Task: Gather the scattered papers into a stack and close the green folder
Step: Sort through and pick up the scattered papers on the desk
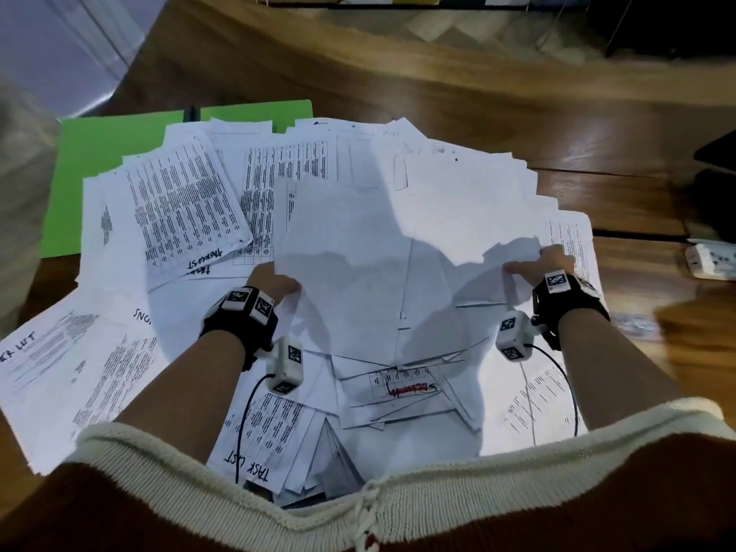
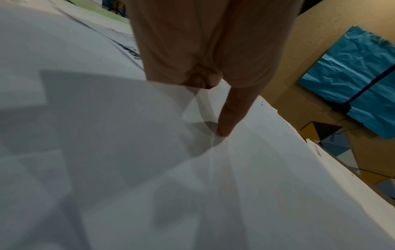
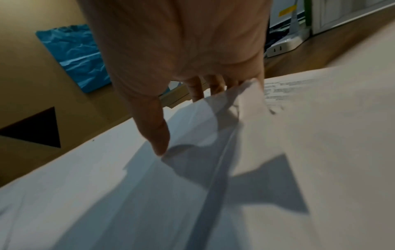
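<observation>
White papers (image 1: 378, 233) lie fanned over a wooden table (image 1: 398, 85); many are printed, some blank. The green folder (image 1: 91, 165) lies open at the far left, its right half buried under sheets. My left hand (image 1: 275, 284) pinches the left edge of a raised bunch of blank sheets. In the left wrist view its thumb (image 2: 226, 118) presses on top, with the fingers hidden beneath. My right hand (image 1: 533, 268) grips the right edge of the same bunch. The right wrist view shows its thumb (image 3: 156, 132) on top and the fingers behind the paper (image 3: 213, 169).
A white power strip (image 1: 711, 260) lies on the table at the right edge, with dark objects (image 1: 717, 153) behind it. Loose printed sheets (image 1: 59, 372) reach the near left corner, and more (image 1: 255, 444) lie near my body. Bare wood shows beyond the papers.
</observation>
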A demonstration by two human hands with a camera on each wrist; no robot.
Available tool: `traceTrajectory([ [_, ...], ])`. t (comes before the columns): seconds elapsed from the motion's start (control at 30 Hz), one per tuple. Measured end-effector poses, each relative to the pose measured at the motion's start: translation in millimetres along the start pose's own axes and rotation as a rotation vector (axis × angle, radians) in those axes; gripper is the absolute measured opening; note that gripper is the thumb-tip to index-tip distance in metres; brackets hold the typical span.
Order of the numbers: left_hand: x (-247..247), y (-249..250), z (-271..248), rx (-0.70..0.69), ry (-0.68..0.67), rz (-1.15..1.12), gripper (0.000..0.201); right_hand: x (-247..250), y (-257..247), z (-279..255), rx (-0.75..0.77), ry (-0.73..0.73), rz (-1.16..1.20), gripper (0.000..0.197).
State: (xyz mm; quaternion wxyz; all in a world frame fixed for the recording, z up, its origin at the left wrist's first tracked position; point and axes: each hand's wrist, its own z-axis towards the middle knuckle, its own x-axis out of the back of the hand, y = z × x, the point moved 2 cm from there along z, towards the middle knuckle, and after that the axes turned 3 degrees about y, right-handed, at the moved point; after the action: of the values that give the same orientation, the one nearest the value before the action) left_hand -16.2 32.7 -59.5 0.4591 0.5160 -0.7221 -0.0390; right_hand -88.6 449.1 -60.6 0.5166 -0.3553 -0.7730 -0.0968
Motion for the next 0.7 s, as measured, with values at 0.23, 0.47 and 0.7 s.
traceTrajectory([
  [0.23,-8.3,-2.2,-2.1,0.003,-0.003,-0.004,0.031,-4.3,-13.8,-14.1,0.117,-0.212,0.064,0.052],
  [0.47,-10.9,-1.0,-3.9,-0.051,-0.011,0.005,0.033,30.4,-55.7,-53.7,0.353,0.175,-0.122,0.031],
  [0.7,-10.9,-2.2,-10.8,-0.042,-0.020,-0.027,0.054,91.9,-77.9,-104.3,0.522,0.596,0.051,0.022],
])
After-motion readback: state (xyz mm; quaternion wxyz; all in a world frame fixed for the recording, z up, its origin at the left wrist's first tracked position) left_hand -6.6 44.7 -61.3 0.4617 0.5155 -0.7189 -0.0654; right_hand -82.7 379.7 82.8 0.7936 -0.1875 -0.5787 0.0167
